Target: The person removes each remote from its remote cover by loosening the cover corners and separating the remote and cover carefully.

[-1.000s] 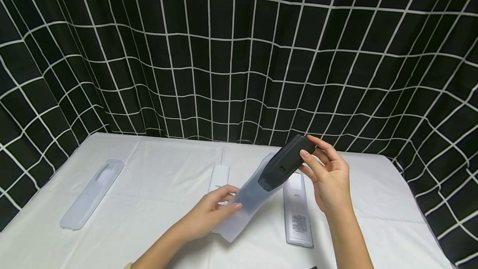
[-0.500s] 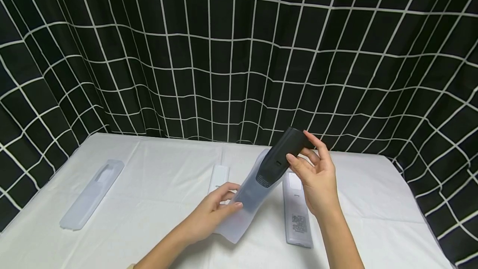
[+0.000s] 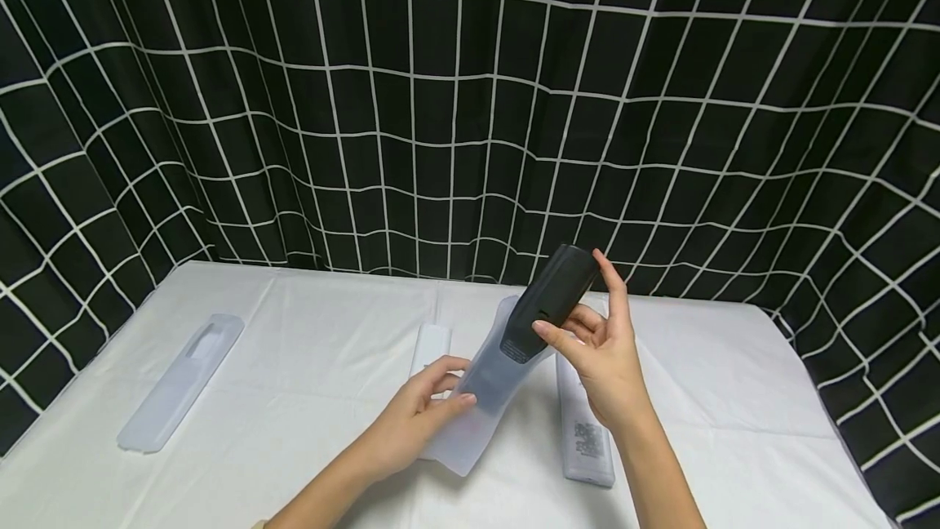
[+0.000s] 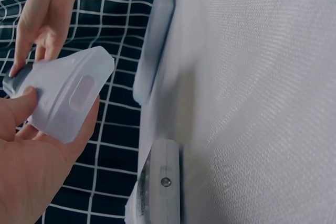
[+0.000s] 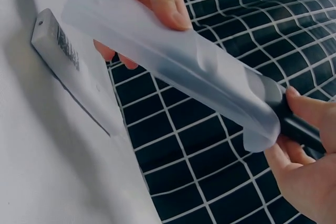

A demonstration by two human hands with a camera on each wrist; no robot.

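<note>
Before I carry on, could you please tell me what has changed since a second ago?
The right hand has moved left, its thumb now lower on the black remote control; the remote and its translucent sleeve have tilted steeper. Nothing was let go. The left hand, loose cover and code-printed white remote stayed put.

Black remote (image 3: 556, 284), black curtain (image 3: 470, 113) (white grid)

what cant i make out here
Head view: small print on the black device, too tiny to read.
Head view: much of the white device, behind the left hand and translucent sleeve.
Right wrist view: part of the right hand, cut off by the right edge.
</note>
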